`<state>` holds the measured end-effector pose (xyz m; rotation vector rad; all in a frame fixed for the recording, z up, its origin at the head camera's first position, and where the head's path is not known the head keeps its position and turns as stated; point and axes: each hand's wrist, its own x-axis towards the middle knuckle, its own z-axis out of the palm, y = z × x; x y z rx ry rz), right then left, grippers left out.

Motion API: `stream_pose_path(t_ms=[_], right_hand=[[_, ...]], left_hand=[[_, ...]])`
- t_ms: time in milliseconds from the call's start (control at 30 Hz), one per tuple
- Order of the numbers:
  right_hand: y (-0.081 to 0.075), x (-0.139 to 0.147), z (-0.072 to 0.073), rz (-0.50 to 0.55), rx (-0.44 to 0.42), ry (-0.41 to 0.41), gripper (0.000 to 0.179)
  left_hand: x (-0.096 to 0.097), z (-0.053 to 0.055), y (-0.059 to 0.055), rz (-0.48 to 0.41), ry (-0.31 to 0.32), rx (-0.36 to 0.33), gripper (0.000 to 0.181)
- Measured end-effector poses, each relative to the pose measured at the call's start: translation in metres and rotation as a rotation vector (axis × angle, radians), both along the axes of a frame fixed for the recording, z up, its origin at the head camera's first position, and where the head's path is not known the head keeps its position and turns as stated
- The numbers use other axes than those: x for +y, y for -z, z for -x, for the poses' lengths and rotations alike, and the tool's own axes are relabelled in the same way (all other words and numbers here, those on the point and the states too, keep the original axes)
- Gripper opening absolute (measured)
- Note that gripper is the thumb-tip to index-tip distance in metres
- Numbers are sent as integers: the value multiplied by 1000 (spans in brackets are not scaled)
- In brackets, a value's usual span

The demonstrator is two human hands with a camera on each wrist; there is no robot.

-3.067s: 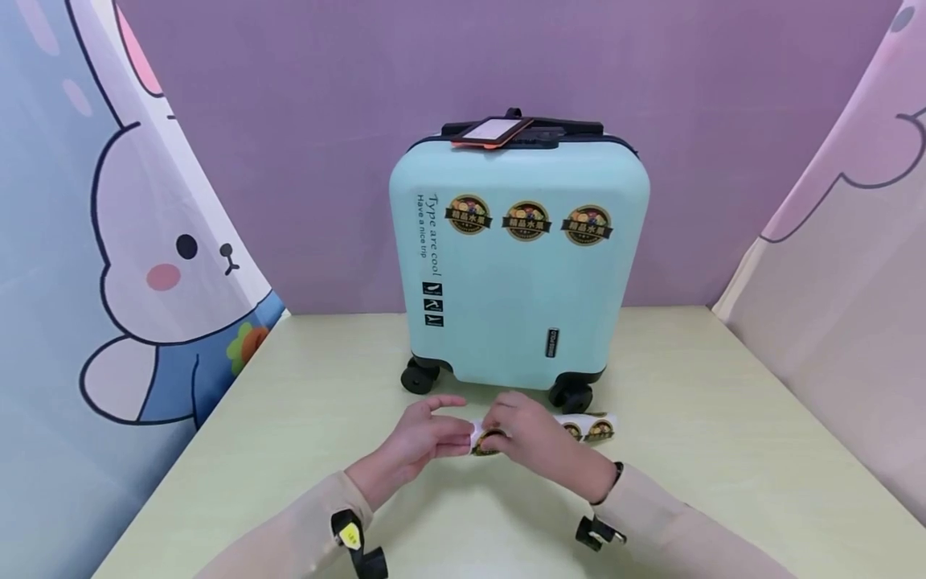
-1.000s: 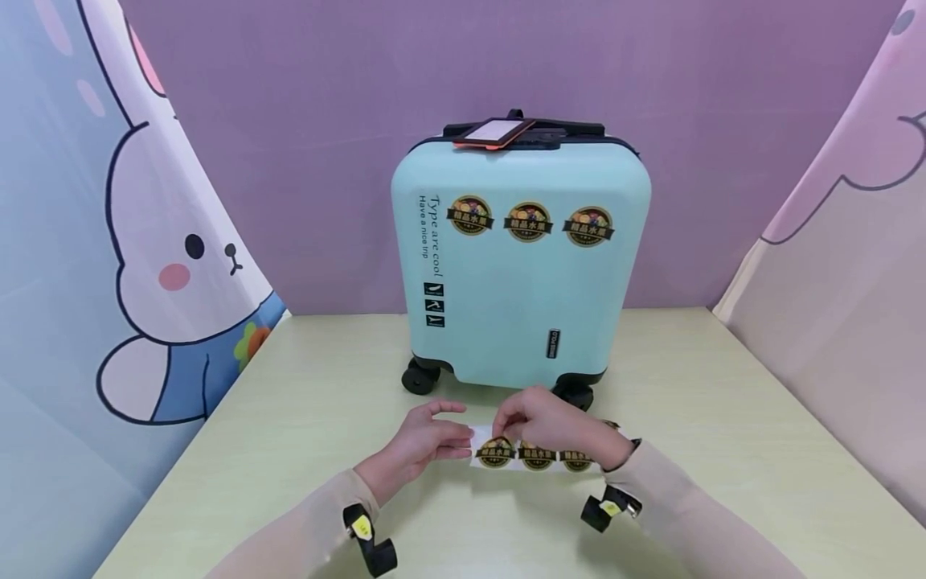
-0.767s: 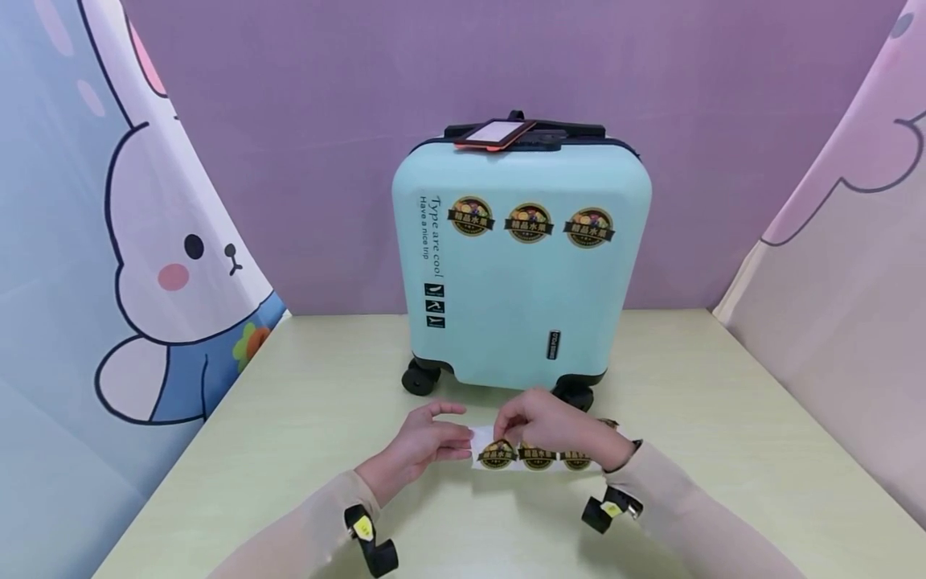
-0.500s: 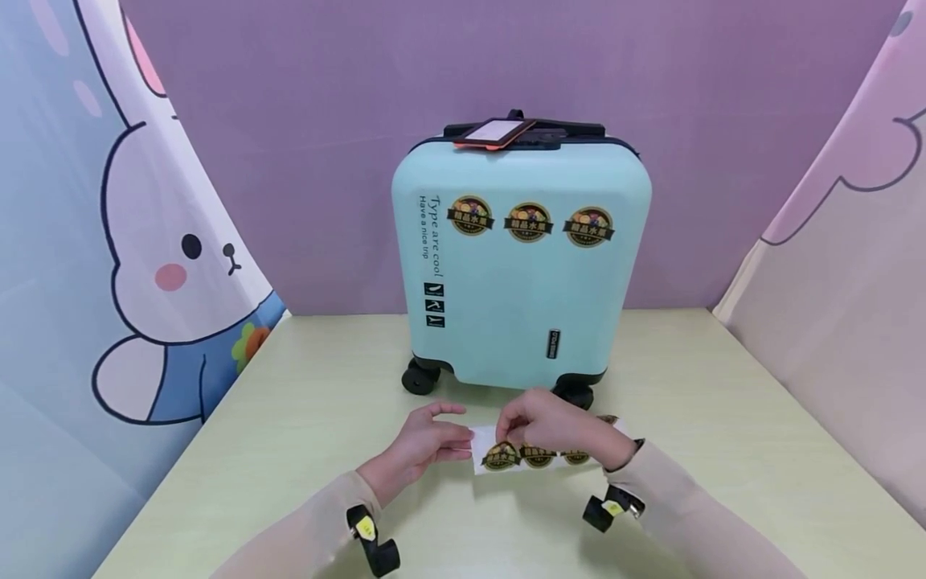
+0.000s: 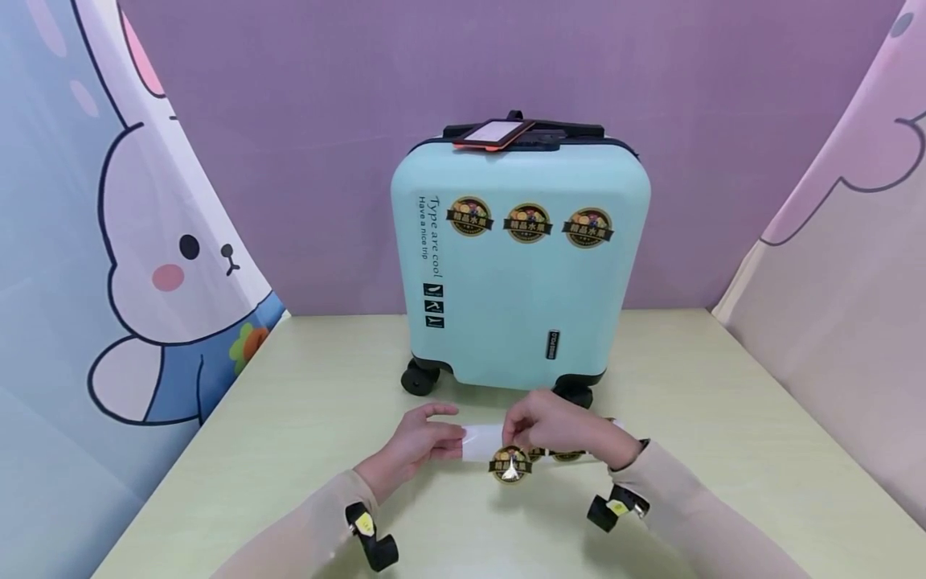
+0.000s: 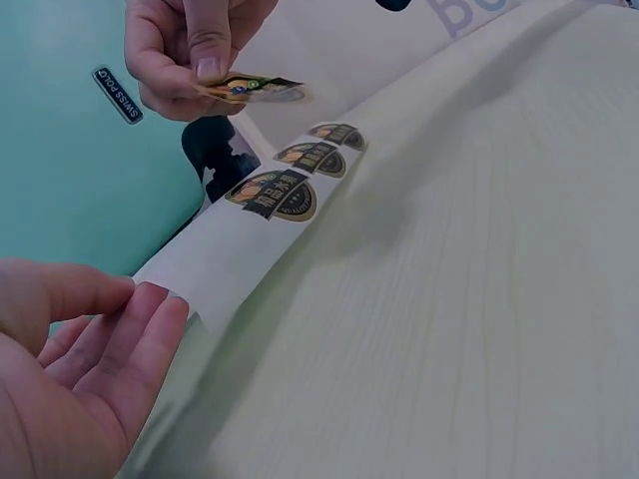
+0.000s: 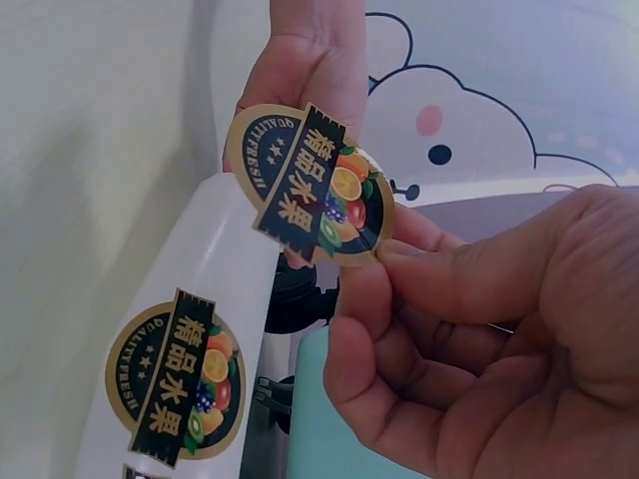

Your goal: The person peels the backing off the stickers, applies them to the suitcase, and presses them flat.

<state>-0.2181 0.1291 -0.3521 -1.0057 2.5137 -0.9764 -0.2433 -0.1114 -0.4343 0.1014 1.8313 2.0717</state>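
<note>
Between thumb and fingertip my right hand (image 5: 557, 422) pinches a round black-and-gold fruit sticker (image 5: 510, 465) by its edge. The sticker hangs free of the white backing strip (image 5: 481, 442), as the right wrist view (image 7: 312, 185) also shows. My left hand (image 5: 415, 438) pinches the strip's left end between thumb and fingers. Several more stickers sit on the strip; the nearest printed one (image 6: 278, 195) shows in the left wrist view, beyond a bare white stretch. Behind both hands stands a mint-green suitcase (image 5: 521, 297) with a row of three like stickers (image 5: 528, 223) across its upper front.
The suitcase stands upright on black wheels (image 5: 419, 376) on a pale wooden table (image 5: 325, 362). A black-and-orange tag (image 5: 494, 133) lies by its top handle. Purple cloth (image 5: 289, 161) hangs behind, with printed cartoon cloth at both sides.
The right hand has peeled a sticker from the strip's left end and now holds it off the backing. That end of the strip is bare white. The left hand has barely moved.
</note>
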Motion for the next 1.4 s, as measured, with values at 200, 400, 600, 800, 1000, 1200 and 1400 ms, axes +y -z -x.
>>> stream_pose_path(t_ms=[200,400,600,800,1000,1200,1400], right_hand=[[-4,1,0,1,-19,2,26],[-6,4,0,9,-24,5,26],[-9,5,1,18,-26,29,24],[-12,8,-1,23,-13,52,23],[-18,11,1,19,-1,53,21],[-29,15,3,-2,22,44,23],[-43,18,5,-7,57,43,23]], left_hand=[[-3,3,4,15,2,-17,48],[-7,3,5,12,15,-31,49],[-9,3,6,5,26,-30,50],[-12,3,8,3,33,-20,50],[-14,3,9,20,17,-21,50],[-18,4,8,38,-14,-31,51],[-23,8,10,37,-50,-43,47]])
